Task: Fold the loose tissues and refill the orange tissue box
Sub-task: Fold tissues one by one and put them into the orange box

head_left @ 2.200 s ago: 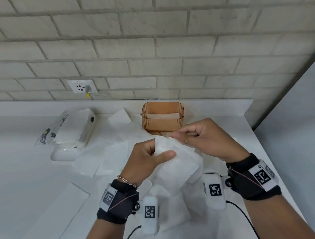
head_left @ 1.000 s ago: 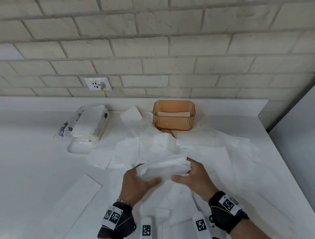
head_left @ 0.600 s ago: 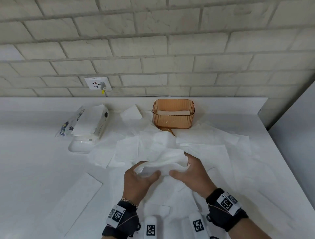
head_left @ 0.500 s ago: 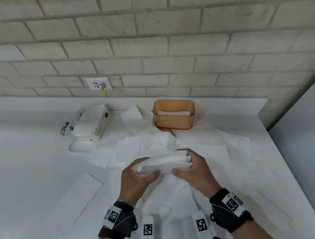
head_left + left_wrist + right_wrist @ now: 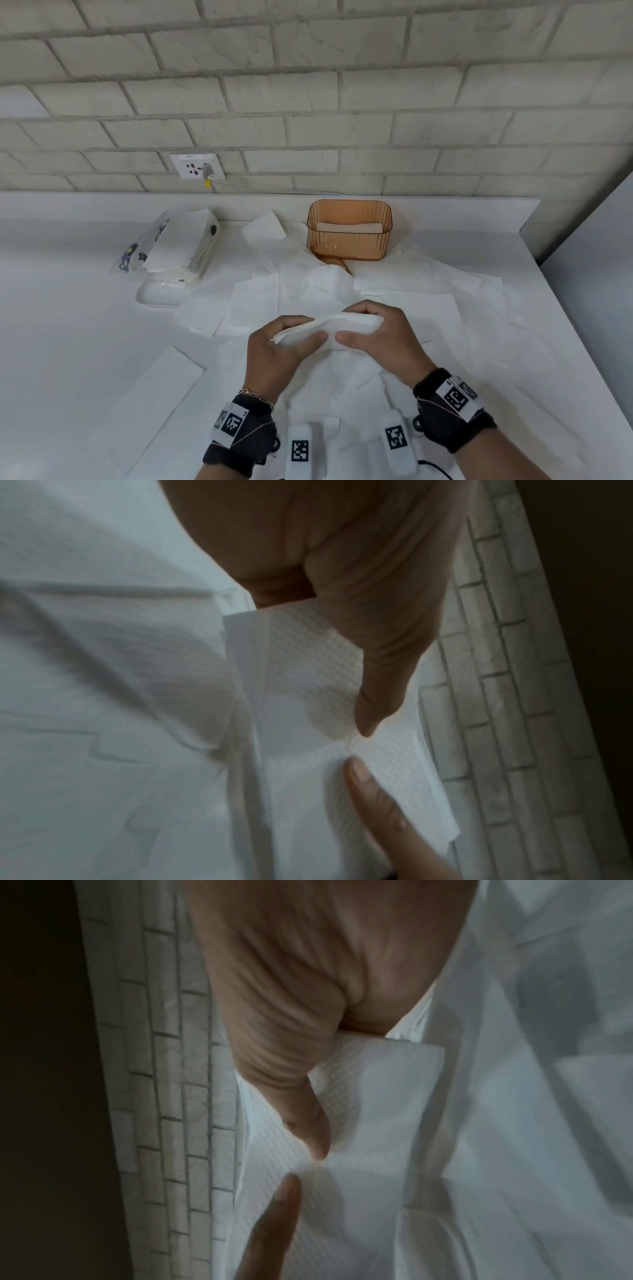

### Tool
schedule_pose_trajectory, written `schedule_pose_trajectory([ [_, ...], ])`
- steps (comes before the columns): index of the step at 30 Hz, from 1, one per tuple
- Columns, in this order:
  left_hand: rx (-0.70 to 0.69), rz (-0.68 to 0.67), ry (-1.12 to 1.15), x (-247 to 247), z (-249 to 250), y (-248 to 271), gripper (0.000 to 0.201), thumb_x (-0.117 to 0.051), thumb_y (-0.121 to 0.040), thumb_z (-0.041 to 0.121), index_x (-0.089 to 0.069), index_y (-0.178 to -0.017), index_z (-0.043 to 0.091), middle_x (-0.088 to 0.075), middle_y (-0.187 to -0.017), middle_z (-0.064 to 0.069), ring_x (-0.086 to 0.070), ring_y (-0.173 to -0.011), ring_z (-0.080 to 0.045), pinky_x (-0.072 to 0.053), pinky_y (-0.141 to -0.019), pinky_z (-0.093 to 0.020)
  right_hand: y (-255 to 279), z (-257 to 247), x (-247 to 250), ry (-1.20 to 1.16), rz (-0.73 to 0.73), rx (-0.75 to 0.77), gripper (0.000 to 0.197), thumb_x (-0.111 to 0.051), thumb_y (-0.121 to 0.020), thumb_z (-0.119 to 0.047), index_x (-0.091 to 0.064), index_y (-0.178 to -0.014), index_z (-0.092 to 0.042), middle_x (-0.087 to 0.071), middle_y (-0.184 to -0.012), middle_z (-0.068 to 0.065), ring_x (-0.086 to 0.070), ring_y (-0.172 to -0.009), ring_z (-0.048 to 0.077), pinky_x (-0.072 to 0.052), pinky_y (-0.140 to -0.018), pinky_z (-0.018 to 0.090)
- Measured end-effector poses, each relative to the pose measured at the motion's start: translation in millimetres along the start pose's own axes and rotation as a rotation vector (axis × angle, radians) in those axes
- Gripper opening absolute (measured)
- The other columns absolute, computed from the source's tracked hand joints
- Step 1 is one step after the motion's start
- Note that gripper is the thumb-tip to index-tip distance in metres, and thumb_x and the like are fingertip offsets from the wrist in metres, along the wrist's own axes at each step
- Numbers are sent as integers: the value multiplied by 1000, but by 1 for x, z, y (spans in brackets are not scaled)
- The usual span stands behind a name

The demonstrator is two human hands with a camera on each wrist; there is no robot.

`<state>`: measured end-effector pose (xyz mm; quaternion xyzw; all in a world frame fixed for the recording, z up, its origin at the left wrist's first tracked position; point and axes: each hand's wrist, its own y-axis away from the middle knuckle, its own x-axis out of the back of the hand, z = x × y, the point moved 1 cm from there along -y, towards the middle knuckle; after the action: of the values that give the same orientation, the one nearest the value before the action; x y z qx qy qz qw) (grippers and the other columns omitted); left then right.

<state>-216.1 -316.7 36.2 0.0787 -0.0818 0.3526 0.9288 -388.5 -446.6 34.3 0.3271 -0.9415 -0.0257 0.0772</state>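
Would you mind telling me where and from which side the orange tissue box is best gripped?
Probably grip the orange tissue box across its two short end walls, coming down from above. It stands upright and open-topped, loose tissues crowd its front base, and the counter's back ledge is close behind.

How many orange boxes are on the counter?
1. The orange tissue box stands at the back of the counter near the brick wall, beyond both hands, with some folded tissues inside. No other is visible.
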Motion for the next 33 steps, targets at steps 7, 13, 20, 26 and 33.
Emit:
schedule_pose_trajectory([
  [7,123,-89,21,6,-12,4,32,-101,-61,14,-85,-86,24,-82,-87,-1,-78,-83,-18,-63,-78,-39,7,19,8,8,-68,-97,33,-94,-74,-9,-81,-100,-25,-81,-98,0,-78,-94,19,-64,-90,42],
  [13,84,-70,75,-3,-1,0,24,-99,-63,9,-84,-77,23,-82,-86,2,-76,-83,-10,-60,-78,-26,6,6,7,-47,-65,-34,29,-93,-74,-5,-82,-95,-21,-81,-98,1,-76,-89,18,-62,-77,26],
  [20,96,-106,51,-3,-14,3,24,-92,-69,-3,-82,-76,18,-80,-84,-4,-72,-77,-14,-57,-72,-29,11,16,6,-43,-71,-51,35,-94,-72,-3,-83,-95,-27,-80,-99,-1,-75,-91,18,-61,-79,27],
  [26,49,-47,164,3,4,1,20,-96,-69,7,-84,-82,17,-82,-88,-1,-77,-84,-11,-59,-75,-20,5,0,8,-104,-39,-7,40,-94,-72,-3,-82,-104,-24,-80,-104,-4,-76,-95,11,-61,-79,22],
  [33,58,-147,67,15,-8,-2,20,-92,-75,15,-86,-92,23,-83,-96,5,-78,-96,-11,-56,-85,-22,1,26,13,-60,-128,-116,24,-90,-81,-9,-81,-104,-8,-83,-98,5,-80,-94,21,-64,-83,32],
])
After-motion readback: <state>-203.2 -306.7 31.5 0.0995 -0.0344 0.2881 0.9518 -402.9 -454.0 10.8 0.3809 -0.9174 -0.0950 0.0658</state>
